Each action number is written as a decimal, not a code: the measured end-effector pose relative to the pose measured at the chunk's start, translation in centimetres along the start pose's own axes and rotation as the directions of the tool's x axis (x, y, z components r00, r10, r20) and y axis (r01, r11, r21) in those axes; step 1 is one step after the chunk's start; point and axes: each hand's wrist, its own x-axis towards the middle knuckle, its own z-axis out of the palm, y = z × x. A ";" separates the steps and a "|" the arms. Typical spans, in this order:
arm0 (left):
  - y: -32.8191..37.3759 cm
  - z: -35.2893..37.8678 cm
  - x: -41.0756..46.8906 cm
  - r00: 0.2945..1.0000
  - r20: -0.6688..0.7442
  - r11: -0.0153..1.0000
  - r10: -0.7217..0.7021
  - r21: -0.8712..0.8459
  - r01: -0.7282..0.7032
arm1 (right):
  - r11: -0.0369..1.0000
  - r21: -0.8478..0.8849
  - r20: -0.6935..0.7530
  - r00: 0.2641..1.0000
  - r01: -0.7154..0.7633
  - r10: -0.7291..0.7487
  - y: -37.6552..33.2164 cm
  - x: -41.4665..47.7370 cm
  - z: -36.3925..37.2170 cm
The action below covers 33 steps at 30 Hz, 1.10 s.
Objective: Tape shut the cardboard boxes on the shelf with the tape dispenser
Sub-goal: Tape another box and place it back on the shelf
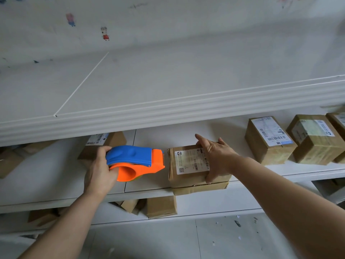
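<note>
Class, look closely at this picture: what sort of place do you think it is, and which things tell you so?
Probably a parcel storeroom or packing area. Brown cardboard boxes with printed shipping labels sit in a row on white shelves, and the left hand holds an orange and blue plastic tape dispenser.

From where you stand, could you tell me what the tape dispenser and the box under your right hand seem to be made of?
The tape dispenser looks like moulded plastic, smooth and slightly glossy, in solid blue and orange with rounded edges. The box under the right hand appears to be brown corrugated cardboard, matte, with creased edges, a white printed label and probably some clear tape, judging by a faint sheen.
</note>
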 end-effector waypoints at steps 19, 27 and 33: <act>1.0 2.2 -0.6 0.999 0.035 0.997 -0.028 0.079 0.025 | 0.950 -0.254 -0.010 0.982 0.182 -0.191 -3.2 -0.4 3.0; 1.0 2.5 -0.8 0.998 0.068 0.999 -0.014 0.036 0.011 | 0.965 -0.231 -0.051 0.989 0.123 -0.138 -5.8 0.2 2.5; 0.9 1.9 -1.5 0.998 0.056 0.999 0.017 0.028 -0.018 | 0.966 -0.260 -0.064 0.998 0.010 -0.028 -7.8 2.4 2.3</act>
